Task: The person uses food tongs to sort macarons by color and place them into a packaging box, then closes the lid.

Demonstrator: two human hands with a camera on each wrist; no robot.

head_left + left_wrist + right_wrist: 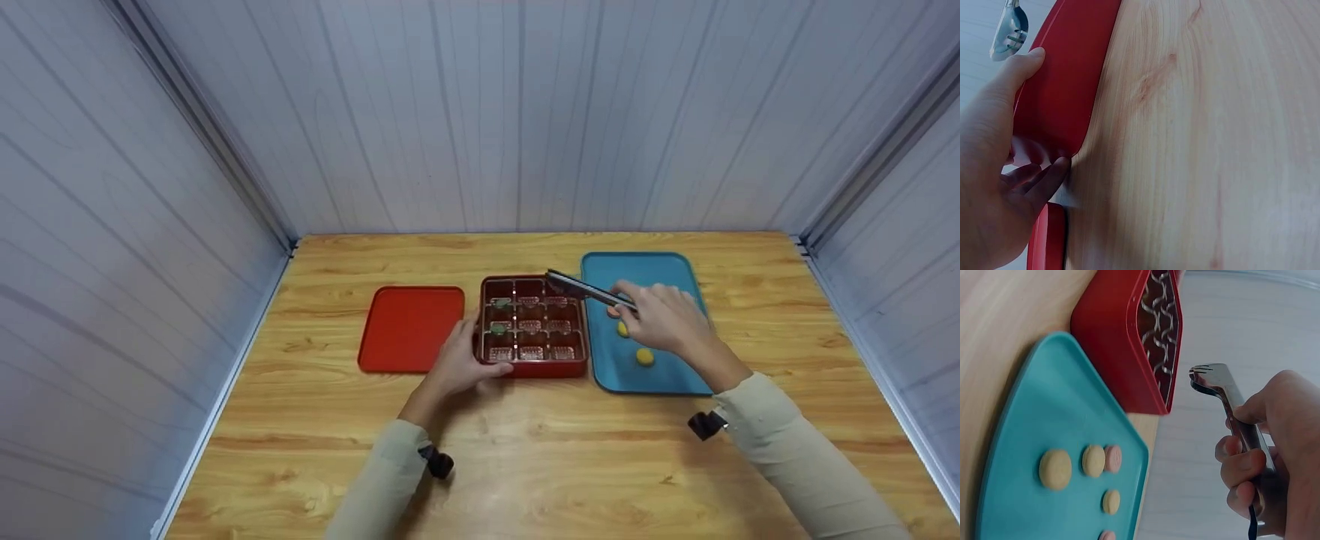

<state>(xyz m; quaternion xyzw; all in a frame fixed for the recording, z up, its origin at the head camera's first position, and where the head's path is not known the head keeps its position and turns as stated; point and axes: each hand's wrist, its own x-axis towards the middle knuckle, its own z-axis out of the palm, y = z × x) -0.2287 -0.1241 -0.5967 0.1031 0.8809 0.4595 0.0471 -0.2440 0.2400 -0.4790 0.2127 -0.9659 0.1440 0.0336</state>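
While the left hand [461, 365] is gripping the red 9-compartment box [533, 336] at frame centre, the right hand [664, 321] is holding empty tongs [589, 290] above it; next likely calls for pinching a cookie [645, 356] off the teal tray [637, 270].

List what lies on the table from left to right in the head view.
Red lid → left hand → red compartment box → metal tongs → right hand over the teal tray.
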